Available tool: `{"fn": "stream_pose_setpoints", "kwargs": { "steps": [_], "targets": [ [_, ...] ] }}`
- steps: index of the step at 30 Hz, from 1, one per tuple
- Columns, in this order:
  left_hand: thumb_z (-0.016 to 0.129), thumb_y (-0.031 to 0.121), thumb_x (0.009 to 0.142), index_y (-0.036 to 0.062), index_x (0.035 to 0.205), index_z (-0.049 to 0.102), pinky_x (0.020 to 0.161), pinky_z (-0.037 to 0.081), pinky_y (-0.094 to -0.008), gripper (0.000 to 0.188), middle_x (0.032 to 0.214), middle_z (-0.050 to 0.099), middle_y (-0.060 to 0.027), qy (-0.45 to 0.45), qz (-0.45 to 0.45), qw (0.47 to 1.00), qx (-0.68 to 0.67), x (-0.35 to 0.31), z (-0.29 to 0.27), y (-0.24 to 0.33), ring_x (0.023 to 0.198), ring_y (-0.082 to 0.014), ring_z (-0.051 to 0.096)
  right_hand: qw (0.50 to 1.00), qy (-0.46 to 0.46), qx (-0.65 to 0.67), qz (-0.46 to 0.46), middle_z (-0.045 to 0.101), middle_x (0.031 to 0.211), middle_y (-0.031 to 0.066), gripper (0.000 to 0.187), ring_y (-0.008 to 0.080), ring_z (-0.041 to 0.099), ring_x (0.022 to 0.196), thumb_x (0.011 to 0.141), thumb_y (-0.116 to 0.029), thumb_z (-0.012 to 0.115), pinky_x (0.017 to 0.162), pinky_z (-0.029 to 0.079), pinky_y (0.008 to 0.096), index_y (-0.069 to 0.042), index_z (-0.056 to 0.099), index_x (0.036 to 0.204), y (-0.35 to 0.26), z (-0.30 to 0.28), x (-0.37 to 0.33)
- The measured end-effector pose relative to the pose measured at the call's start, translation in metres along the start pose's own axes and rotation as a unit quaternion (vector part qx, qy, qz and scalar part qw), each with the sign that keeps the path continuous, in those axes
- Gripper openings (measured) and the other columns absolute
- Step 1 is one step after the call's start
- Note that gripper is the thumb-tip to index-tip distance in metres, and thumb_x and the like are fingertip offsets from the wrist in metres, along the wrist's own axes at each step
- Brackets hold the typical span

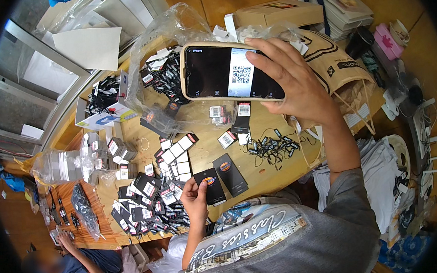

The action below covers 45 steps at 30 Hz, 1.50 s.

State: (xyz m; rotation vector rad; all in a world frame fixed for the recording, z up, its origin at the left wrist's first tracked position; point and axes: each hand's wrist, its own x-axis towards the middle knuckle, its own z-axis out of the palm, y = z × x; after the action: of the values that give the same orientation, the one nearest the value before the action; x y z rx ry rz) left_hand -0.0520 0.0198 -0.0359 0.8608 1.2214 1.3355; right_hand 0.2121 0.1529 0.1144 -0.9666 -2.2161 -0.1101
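My right hand [295,73] grips a smartphone [209,73] in a pale case, held sideways over the table with its screen showing a square black-and-white code. My left hand [195,201] pinches a black hang tag [211,194] with a coloured oval logo, near the table's front edge. A second black hang tag [231,178] lies just right of it. To the left of that hand spreads a large heap of black tags with white labels and cords [150,204]. Several white-labelled tags [179,152] lie beyond it, and a tangle of black cords [275,147] is to the right.
A clear plastic bag [148,111] with more tags stands behind the phone. At the left are a white box [100,117] of black cords and bundled tag stacks [120,149]. A brown paper bag [345,61] stands at the right. Another person [88,267] sits at lower left.
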Motion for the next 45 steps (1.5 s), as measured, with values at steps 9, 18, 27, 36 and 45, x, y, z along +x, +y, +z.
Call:
{"fn": "stream_pose_setpoints", "kwargs": {
  "steps": [9,18,27,36,45],
  "targets": [
    [0.054,-0.001,0.078,-0.0064,0.098,0.05,0.07,0.043,-0.02,0.021,0.088,0.06,-0.0103,0.0,-0.005,1.0,0.009,-0.001,-0.002,-0.003,0.078,-0.0103,0.056,1.0,0.001,0.003,-0.009,0.037,0.122,0.0048,0.088,0.025,0.038,0.108,0.048,-0.01,0.072,0.092,0.033,0.0373,-0.023,0.032,0.126,-0.002,-0.004,0.0],
    [0.053,-0.002,0.078,-0.0061,0.099,0.05,0.07,0.044,-0.0204,0.021,0.087,0.061,-0.0106,-0.001,0.002,1.0,0.016,-0.001,-0.001,-0.001,0.076,-0.0105,0.057,1.0,-0.019,0.013,-0.017,0.037,0.124,0.0101,0.086,0.0301,0.037,0.11,0.045,-0.004,0.07,0.092,0.03,0.0394,-0.013,0.035,0.122,-0.009,-0.013,0.001],
    [0.052,-0.003,0.078,-0.0064,0.097,0.05,0.07,0.044,-0.0206,0.02,0.087,0.06,-0.011,0.001,-0.007,1.0,0.01,-0.001,0.0,0.001,0.077,-0.011,0.057,0.997,-0.051,0.043,-0.038,0.038,0.121,0.0079,0.093,0.0266,0.039,0.108,0.043,-0.01,0.073,0.091,0.033,0.0375,-0.02,0.032,0.126,-0.026,-0.026,0.006],
    [0.055,-0.001,0.077,-0.0031,0.092,0.052,0.069,0.043,-0.0197,0.015,0.083,0.061,-0.0069,0.015,-0.009,1.0,0.005,-0.002,0.002,0.003,0.074,-0.0082,0.056,0.995,-0.036,0.032,-0.088,0.041,0.122,0.0117,0.088,0.0311,0.042,0.105,0.038,-0.012,0.07,0.085,0.036,0.0401,-0.014,0.036,0.119,-0.032,-0.027,0.008],
    [0.054,-0.001,0.078,-0.0058,0.097,0.05,0.07,0.043,-0.0203,0.021,0.087,0.061,-0.0099,-0.002,0.0,1.0,0.002,-0.002,-0.003,-0.001,0.077,-0.0102,0.057,0.995,-0.055,0.04,-0.08,0.041,0.121,0.0117,0.084,0.0305,0.042,0.106,0.043,-0.016,0.069,0.086,0.035,0.0414,-0.014,0.036,0.12,-0.036,-0.03,0.008]
  ]
}}
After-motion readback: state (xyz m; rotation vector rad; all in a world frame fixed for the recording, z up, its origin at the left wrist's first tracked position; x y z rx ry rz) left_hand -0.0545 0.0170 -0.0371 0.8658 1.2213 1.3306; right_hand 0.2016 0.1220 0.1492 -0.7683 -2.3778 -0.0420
